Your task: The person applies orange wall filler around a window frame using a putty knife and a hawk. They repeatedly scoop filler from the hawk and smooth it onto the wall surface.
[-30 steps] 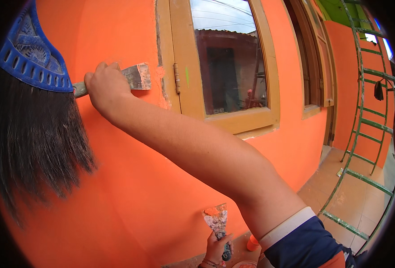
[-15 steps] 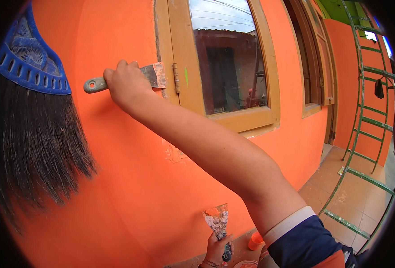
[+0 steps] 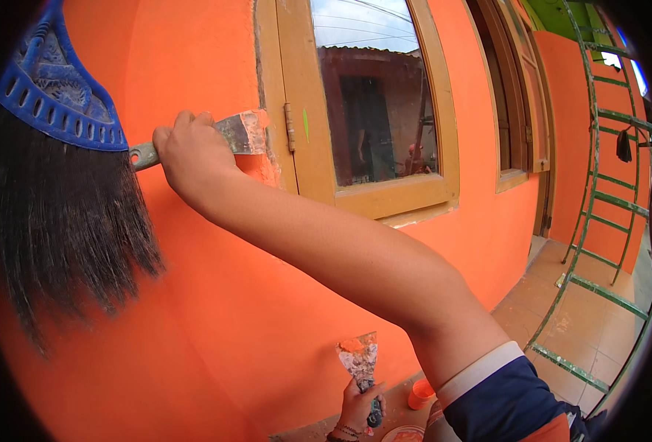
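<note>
My right hand [image 3: 197, 155] grips a putty knife [image 3: 231, 136] by its grey-green handle, the arm stretched leftward across the view. Orange filler coats the end of its wide metal blade, which lies against the orange wall [image 3: 193, 331] beside the wooden window frame [image 3: 273, 88]. A rough orange smear shows on the wall just below the blade. Low in the view, my left hand [image 3: 357, 409], with a bracelet at the wrist, holds a second putty knife [image 3: 358, 361] upright. A lump of orange filler sits on that blade.
A broom with a blue head [image 3: 64, 110] and black bristles [image 3: 68, 221] hangs at left. Below are an orange cup [image 3: 420, 395] and a round container of orange stuff [image 3: 403, 435]. A green ladder [image 3: 595, 199] stands on the tiled floor [image 3: 562, 324] at right.
My right hand has shifted left and slightly down with its putty knife, whose handle end now meets the broom in view. My left hand stays nearly in place.
</note>
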